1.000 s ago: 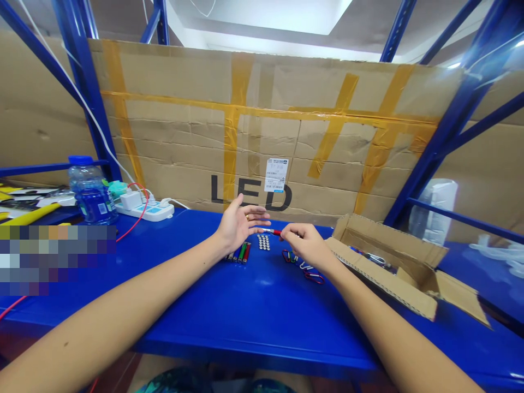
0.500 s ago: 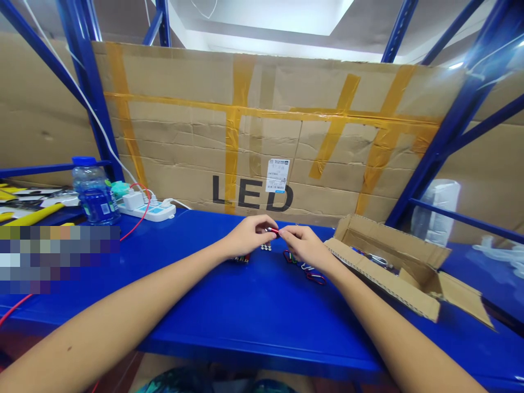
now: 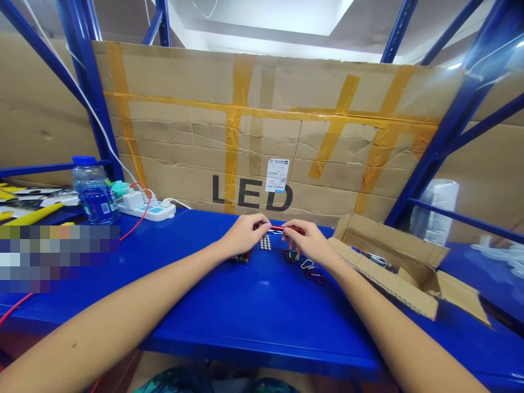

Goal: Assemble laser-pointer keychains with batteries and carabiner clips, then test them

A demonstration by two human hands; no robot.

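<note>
My left hand [image 3: 245, 234] pinches the left end of a slim red tube [image 3: 278, 228], held level above the far part of the blue table. On its other end the fingers of my right hand [image 3: 307, 240] are closed. A thin silvery piece shows just under the tube; what it is, I cannot make out. Below the hands, small silver button cells [image 3: 266, 243] lie in rows. Several short dark and red tubes [image 3: 241, 257] lie side by side, partly behind my left wrist. Near my right wrist are several carabiners [image 3: 308, 265] in red, green and silver.
An opened cardboard box [image 3: 393, 289] with metal items inside stands at the right. To the left are a water bottle [image 3: 95, 191], a power strip [image 3: 158, 212] with a red cable, and yellow-handled tools [image 3: 36, 214]. A large cardboard sheet [image 3: 184, 153] closes off the back.
My hands have moved slightly apart, and more of the red tube shows between them. My right hand has shifted a little right, with its fingers now further along the tube.
</note>
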